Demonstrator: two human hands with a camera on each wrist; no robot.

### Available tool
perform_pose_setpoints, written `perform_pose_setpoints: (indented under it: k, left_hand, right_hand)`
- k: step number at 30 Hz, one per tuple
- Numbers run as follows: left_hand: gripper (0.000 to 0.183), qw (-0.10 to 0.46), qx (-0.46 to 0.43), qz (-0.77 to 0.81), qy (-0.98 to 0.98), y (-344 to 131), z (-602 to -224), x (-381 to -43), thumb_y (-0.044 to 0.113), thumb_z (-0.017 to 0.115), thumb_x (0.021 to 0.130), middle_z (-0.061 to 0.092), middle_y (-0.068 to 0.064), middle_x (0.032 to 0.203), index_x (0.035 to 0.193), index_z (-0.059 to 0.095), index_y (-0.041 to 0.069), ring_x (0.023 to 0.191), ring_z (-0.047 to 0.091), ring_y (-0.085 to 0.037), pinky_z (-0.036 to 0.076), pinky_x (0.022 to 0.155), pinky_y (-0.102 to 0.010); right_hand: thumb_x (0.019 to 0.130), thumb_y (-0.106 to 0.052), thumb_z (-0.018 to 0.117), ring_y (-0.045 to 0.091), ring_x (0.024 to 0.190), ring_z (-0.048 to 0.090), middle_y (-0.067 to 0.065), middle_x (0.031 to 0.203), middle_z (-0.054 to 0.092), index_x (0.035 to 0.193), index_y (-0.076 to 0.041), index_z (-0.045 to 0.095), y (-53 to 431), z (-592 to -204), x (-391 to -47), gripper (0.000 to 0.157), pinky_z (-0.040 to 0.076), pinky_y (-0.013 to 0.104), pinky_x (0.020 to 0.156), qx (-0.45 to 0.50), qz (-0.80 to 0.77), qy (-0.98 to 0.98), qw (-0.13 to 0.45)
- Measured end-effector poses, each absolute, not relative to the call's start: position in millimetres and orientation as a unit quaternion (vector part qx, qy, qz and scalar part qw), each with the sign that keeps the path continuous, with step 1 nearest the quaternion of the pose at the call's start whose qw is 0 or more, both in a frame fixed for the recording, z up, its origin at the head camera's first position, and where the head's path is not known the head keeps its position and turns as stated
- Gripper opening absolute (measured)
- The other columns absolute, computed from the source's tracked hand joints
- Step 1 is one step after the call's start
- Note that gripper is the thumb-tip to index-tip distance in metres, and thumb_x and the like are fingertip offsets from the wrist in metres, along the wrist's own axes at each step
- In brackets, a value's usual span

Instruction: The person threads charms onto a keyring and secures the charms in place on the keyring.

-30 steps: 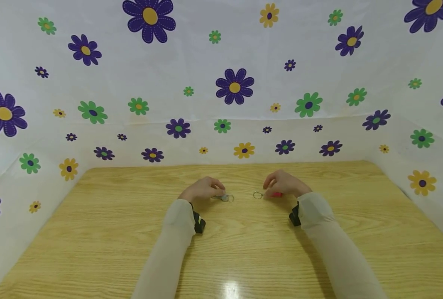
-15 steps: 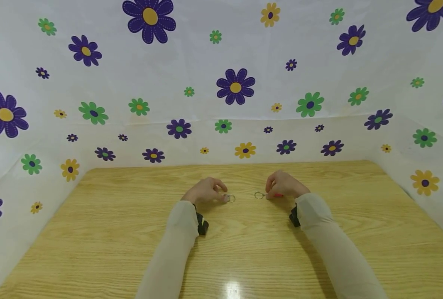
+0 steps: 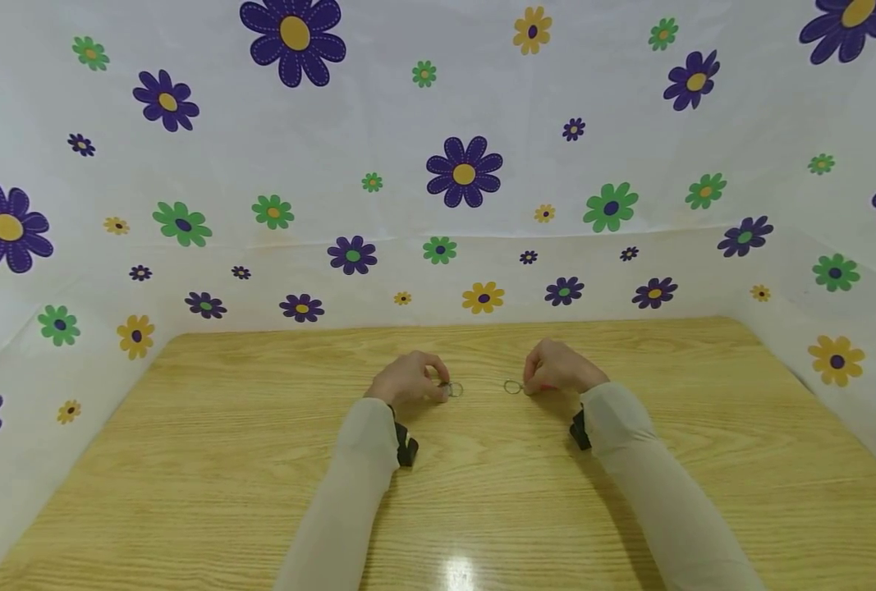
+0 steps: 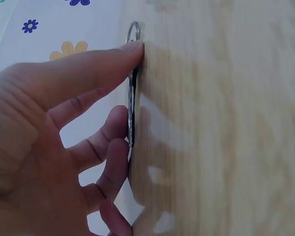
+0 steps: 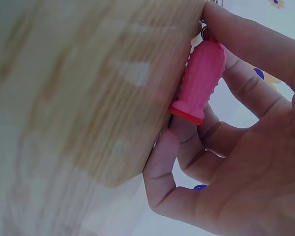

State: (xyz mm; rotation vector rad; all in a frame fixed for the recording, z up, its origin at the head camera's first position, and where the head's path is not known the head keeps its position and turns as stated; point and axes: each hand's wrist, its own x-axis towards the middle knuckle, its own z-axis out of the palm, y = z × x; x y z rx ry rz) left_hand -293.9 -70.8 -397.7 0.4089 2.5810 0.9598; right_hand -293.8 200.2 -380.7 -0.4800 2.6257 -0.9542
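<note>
In the head view my left hand (image 3: 408, 378) pinches a keychain between thumb and fingers, its metal ring (image 3: 456, 390) poking out to the right. Seen edge-on in the left wrist view, the keychain's flat body (image 4: 131, 110) is thin, with a silvery face and a dark side. My right hand (image 3: 563, 367) pinches a second keychain just behind its ring (image 3: 512, 387), which points left. A ridged pink charm (image 5: 201, 76) with a red base hangs from this one, under the palm. Both keychains are right at the tabletop, their rings a short gap apart.
A light wood-grain table (image 3: 438, 492) lies under both hands. White cloth (image 3: 378, 131) printed with purple, green and yellow flowers walls the back and sides. Each wrist carries a black camera mount, such as the left mount (image 3: 405, 447).
My left hand has shifted slightly right, and its thumb now covers the grey part beside the ring. The right fingers have drawn together, hiding more of the pink charm.
</note>
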Motion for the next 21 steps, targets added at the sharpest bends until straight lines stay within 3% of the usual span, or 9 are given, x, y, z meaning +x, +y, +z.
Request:
perform_pose_setpoints:
  k: [4,10,17,21]
  left_hand:
    - [0.018,0.178,0.138,0.337,0.914,-70.5,-398.0,-293.3,0.011,0.079,0.089,0.063,-0.007,0.099,0.105,0.072,0.011,0.084,0.053,-0.021,0.043,0.074,-0.035]
    - [0.019,0.182,0.119,0.334,0.917,-69.3,-395.4,-291.1,0.013,0.078,0.090,0.065,-0.010,0.118,0.107,0.071,0.009,0.104,0.059,-0.026,0.047,0.093,-0.046]
    - [0.020,0.185,0.095,0.338,0.918,-68.3,-394.1,-289.9,0.012,0.079,0.089,0.068,-0.006,0.111,0.106,0.071,0.006,0.109,0.060,-0.028,0.046,0.097,-0.050]
    - [0.019,0.177,0.090,0.322,0.926,-66.0,-392.2,-288.2,0.012,0.080,0.088,0.070,-0.007,0.114,0.106,0.074,0.006,0.113,0.061,-0.030,0.039,0.103,-0.061]
  right_hand:
    - [0.081,0.002,0.076,0.014,0.069,0.048,0.003,0.077,0.062,0.076,0.002,0.070,199.5,-380.4,-294.5,0.007,0.039,0.025,0.063,-0.161,-0.325,0.918,0.159]
    - [0.083,0.001,0.076,0.014,0.068,0.047,0.003,0.079,0.060,0.080,0.001,0.068,203.4,-379.3,-297.5,0.008,0.039,0.026,0.063,-0.174,-0.321,0.915,0.173]
    - [0.084,0.004,0.074,0.014,0.064,0.046,0.003,0.077,0.057,0.081,0.002,0.067,204.7,-379.1,-299.5,0.008,0.038,0.026,0.060,-0.164,-0.329,0.909,0.195]
    - [0.085,0.004,0.072,0.013,0.063,0.046,0.002,0.075,0.057,0.079,0.001,0.068,205.1,-380.1,-300.6,0.008,0.039,0.025,0.059,-0.163,-0.325,0.912,0.191]
